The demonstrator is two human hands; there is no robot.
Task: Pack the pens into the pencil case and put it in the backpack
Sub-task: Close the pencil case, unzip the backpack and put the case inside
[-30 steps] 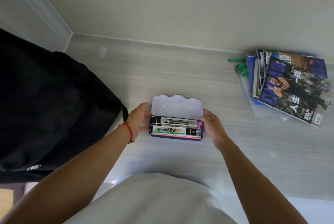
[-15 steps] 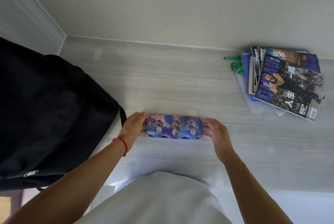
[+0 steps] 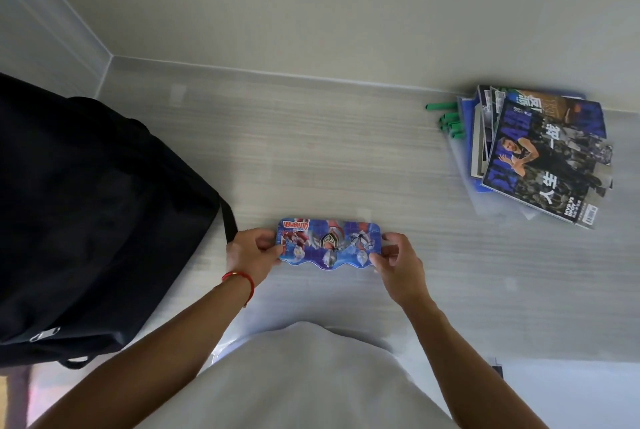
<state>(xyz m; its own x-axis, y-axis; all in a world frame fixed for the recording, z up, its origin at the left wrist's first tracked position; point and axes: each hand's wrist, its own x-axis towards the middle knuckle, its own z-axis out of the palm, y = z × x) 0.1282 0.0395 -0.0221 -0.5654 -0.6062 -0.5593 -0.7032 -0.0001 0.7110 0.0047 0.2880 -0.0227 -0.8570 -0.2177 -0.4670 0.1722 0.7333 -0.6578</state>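
1. I see the pencil case [image 3: 329, 243] lying flat on the pale worktop [image 3: 346, 158], lid down and picture side up, with no pens visible outside it; I judge the packing part done and the step in hand to be pressing the lid fully shut before lifting.

2. My left hand [image 3: 250, 255] pinches the case's left end, thumb on top and fingers [image 3: 266, 242] curled round the edge; a red cord circles that wrist.

3. My right hand [image 3: 394, 259] grips the right end the same way, thumb on the lid, fingers wrapped beneath and beside it. Both hands are closed narrow on the case, neither one free.

4. To do this well, I would press evenly at both ends so the lid seats all along its wavy front edge, then check that it holds before tilting; a half-caught lid could spill the pens on the way over.

5. The black backpack [image 3: 90, 221] stands just beside my left hand, its strap almost touching the knuckles. I cannot tell from here whether its top is open, so one hand may need to let go and find the zip.

6. Both forearms reach forward from the chest, elbows out, wrists angled inward toward each other. Magazines [image 3: 547, 158] and green markers [image 3: 446, 120] lie well apart at far right.
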